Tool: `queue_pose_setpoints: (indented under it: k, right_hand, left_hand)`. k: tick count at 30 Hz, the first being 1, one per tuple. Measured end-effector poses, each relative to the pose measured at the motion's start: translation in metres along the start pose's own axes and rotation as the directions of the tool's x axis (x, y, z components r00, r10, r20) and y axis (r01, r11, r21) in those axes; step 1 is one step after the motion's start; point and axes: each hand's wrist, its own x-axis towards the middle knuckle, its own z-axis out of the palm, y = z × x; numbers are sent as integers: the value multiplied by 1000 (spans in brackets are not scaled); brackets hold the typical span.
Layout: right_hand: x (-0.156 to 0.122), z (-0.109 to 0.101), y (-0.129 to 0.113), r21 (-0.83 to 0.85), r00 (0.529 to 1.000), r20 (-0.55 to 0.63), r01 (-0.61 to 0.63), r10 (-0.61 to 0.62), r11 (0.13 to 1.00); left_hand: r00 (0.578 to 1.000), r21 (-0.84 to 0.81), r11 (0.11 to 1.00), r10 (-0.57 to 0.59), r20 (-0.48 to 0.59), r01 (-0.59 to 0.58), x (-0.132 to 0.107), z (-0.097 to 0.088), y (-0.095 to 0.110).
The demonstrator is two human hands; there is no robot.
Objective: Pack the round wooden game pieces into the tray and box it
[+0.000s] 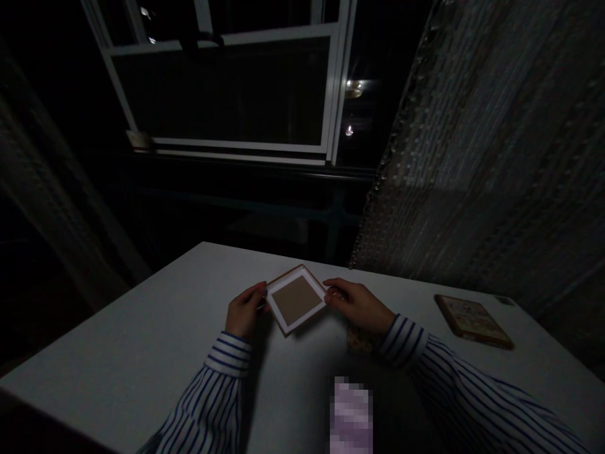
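Note:
Above the white table (155,340) I hold a small, shallow square box lid or frame (297,301), tilted, with a reddish-brown rim, a white inner border and a plain brown centre. My left hand (244,309) grips its left corner between thumb and fingers. At the opposite corner, my right hand (360,304) pinches the edge in the same way. Some small brown pieces (360,341) lie on the table beneath my right wrist, partly hidden by it and too dark to name.
Toward the table's right end lies a flat, brown-edged rectangular thing with a picture (474,320). A small dark flat item (505,301) is just behind it. A pixelated pinkish patch (351,416) covers something at the front. Beyond are a window (222,94) and a curtain (477,164).

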Motion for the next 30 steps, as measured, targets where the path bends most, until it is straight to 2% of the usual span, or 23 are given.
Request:
queue_pose_setpoints:
  k: [3, 8, 14, 16, 19, 21, 22, 24, 26, 28, 30]
  right_hand:
    - [-29, -14, 0, -106, 998, 34, 62, -59, 992]
    - [-63, -28, 14, -274, 982, 21, 188, -190, 943]
    - [-86, -37, 33, -416, 976, -44, 176, -213, 892]
    - [-90, -40, 38, -449, 978, -48, 160, -203, 879]
    - [-92, -46, 43, -478, 983, -51, 133, -179, 868]
    - [-91, -51, 44, -492, 987, -55, 105, -151, 865]
    - [-90, -54, 43, -496, 990, -59, 85, -132, 864]
    - [-88, -61, 40, -496, 993, -74, 48, -97, 867]
    - [-86, -68, 35, -482, 993, -91, 27, -81, 876]
    - [-85, -73, 30, -456, 990, -114, 26, -88, 889]
    - [-84, -78, 27, -426, 985, -140, 30, -99, 904]
  left_hand:
    - [998, 50, 999, 8, 65, -11, -5, 16, -7]
    - [988, 96, 995, -5, 151, -10, -15, 46, -18]
    - [976, 130, 990, -75, 206, 49, -29, 77, -36]
    - [975, 204, 979, -25, 223, -21, -32, 82, -41]
    - [958, 344, 906, 172, 228, -245, -39, 86, -37]
    - [908, 393, 828, 302, 291, -401, -47, 88, -26]
    - [870, 382, 796, 341, 356, -469, -51, 88, -19]
    - [773, 349, 727, 389, 501, -591, -58, 90, -6]
    - [682, 312, 657, 430, 592, -686, -62, 94, 5]
    - [644, 305, 612, 465, 608, -730, -61, 99, 11]
    - [652, 314, 606, 484, 583, -731, -57, 106, 15]
